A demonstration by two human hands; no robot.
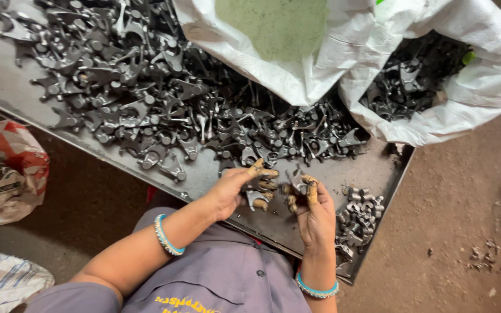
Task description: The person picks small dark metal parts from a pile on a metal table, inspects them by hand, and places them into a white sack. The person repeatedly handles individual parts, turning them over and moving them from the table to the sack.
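Note:
My left hand [233,188] grips a dark grey forged metal fork part [257,199] over the near edge of a flat metal tray [7,75]. My right hand [314,211] holds a second similar part [296,181] just beside it, the fingertips of both hands wrapped in tan tape. A big heap of the same fork-shaped parts [146,98] covers the tray beyond my hands. A smaller pile of parts [358,217] lies at the tray's right corner, next to my right hand.
Two white woven sacks stand at the back: one [285,40] gaping with a green lining, the other [436,75] holding more metal parts. A crumpled printed bag [7,168] and a white bag [1,281] lie at the left. Brown dirt floor [465,220] spreads to the right.

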